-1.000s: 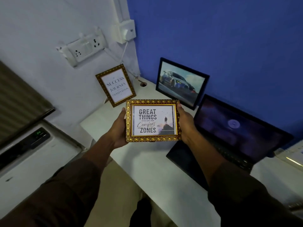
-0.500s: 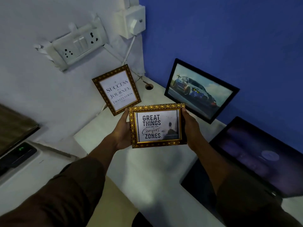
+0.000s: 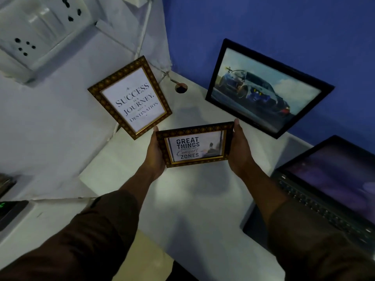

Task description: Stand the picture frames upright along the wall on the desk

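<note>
A small gold-patterned frame reading "Great Things... Comfort Zones" point(image 3: 195, 146) is held over the white desk point(image 3: 203, 199), face towards me. My left hand point(image 3: 155, 154) grips its left edge and my right hand point(image 3: 240, 151) grips its right edge. A second gold frame reading "Success is a Journey" point(image 3: 132, 98) leans upright against the white wall at the desk's far left. A black frame with a car picture point(image 3: 265, 88) leans upright against the blue wall at the back right. The held frame sits in the gap in front of these two.
An open laptop point(image 3: 328, 189) fills the desk's right side. A cable hole point(image 3: 180, 88) sits in the desk's back corner, with a cord running up the wall. A white socket panel point(image 3: 38, 29) is on the white wall. A device with a green light point(image 3: 8, 209) is at far left.
Both hands have carried the held frame forward and lower, towards the corner between the two leaning frames. My view has moved closer to the wall.
</note>
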A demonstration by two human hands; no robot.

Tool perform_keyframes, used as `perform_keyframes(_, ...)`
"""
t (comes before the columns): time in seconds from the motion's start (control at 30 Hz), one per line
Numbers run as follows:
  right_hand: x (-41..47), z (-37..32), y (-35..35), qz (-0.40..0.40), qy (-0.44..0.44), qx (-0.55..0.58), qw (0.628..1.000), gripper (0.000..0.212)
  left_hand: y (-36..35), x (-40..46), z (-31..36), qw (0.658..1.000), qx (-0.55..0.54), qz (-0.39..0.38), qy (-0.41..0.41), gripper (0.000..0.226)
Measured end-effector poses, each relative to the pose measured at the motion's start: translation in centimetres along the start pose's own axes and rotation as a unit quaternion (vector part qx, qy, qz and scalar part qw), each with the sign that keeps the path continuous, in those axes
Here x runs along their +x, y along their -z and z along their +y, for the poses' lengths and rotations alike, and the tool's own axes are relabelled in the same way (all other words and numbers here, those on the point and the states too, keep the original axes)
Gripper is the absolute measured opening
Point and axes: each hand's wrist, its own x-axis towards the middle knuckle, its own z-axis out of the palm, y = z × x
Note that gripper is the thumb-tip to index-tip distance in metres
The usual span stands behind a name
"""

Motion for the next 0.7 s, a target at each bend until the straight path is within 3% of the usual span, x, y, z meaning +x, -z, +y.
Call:
perform_keyframes(0.17, 1.9, 1.1, -0.3, 0.021, -0.009, 0.021, 1.000, 0.049, 1.2, 1.7, -0.9, 1.000, 0.019, -0.001, 0.012, 0.089)
perform_keyframes(0.27, 2.1, 2.2, -0.2, 0.032, -0.021, 0.021, 0.999, 0.043, 1.5, 2.0, -1.8, 0.999, 0.038, 0.008, 0.018, 0.082)
perform_keyframes(0.53, 1.5, 2.4, -0.1, 0.041, -0.007, -0.055, 0.998, 0.035, 1.8, 2.1, -3.7, 0.999, 0.015, 0.051, -0.004, 0.079)
perform_keyframes(0.7, 0.0, 1.9, 0.4, 0.043, 0.029, -0.095, 0.994, 0.047, 0.9, 0.0, -3.4, 0.994, -0.004, 0.101, -0.029, 0.071)
